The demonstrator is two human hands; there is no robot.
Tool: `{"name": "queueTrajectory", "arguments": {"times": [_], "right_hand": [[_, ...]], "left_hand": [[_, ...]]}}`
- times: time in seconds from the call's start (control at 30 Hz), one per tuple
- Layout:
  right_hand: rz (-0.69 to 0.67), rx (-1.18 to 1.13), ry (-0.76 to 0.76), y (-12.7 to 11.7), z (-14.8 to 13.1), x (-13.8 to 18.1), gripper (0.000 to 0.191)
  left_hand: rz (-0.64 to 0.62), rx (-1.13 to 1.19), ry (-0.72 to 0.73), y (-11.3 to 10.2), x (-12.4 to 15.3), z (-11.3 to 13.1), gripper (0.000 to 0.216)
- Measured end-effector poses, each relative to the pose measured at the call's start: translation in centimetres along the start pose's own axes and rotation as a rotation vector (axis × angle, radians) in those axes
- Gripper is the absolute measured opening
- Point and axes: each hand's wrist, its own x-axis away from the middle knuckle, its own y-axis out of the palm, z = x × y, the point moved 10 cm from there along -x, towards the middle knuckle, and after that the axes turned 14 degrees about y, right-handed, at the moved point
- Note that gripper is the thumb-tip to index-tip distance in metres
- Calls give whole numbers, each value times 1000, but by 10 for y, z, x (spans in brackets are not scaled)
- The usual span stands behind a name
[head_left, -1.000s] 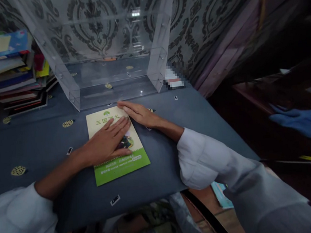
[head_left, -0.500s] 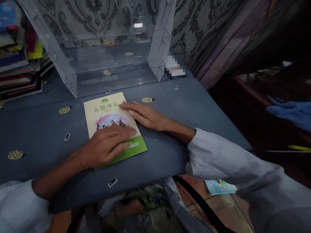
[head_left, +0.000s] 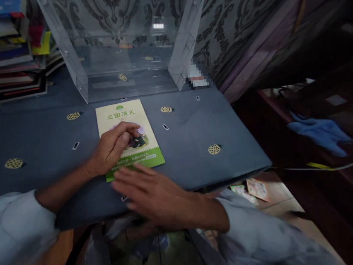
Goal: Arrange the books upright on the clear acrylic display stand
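Book point(head_left: 145, 146), centre frame, long axis near-vertical. Left hand point(head_left: 112, 147) nearer, over cover; fingers bent, contact unclear from here. Right hand point(head_left: 157, 196) lower centre, fingers outstretched, blurred.

Passage lies right of the book point(head_left: 141, 141); a clear rack point(head_left: 184, 48) blocks behind

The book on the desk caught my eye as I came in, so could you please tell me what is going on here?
A person is at the desk with both bare hands at a cream and green book, which lies closed, front cover up. The left hand, loosely curled, is over the cover. The right hand, blurred, is at the book's near edge; whether it touches is unclear. A clear stand is beyond the book, with a stack of books to its left.
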Motion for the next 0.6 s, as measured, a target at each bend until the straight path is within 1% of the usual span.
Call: {"name": "queueTrajectory", "arguments": {"times": [0.07, 0.1, 0.17, 0.23, 0.3, 0.4, 0.5, 0.6], "right_hand": [[-35, 44, -38, 17, -16, -13, 54], [-44, 60, -36, 23, -18, -17, 56], [-26, 78, -7, 27, -12, -16, 58], [22, 79, 56, 21, 4, -5, 54], [79, 75, 147, 9, 26, 13, 51], [145, 77, 274, -10, 53, 40, 55], [184, 82, 313, -19, 63, 54, 60], [227, 89, 290, -22, 61, 57, 60]], "left_hand": [[18, 53, -13, 0, 1, -2, 52], [25, 76, -22, 0, 1, -4, 53], [30, 105, -44, 0, 1, -6, 54], [22, 116, -65, 1, 1, -8, 55], [8, 115, -74, 2, 1, -9, 56], [1, 88, -71, 2, 1, -10, 55], [-26, -23, -36, 4, -1, -8, 50], [-73, -168, 37, 8, -4, -1, 44]]}}
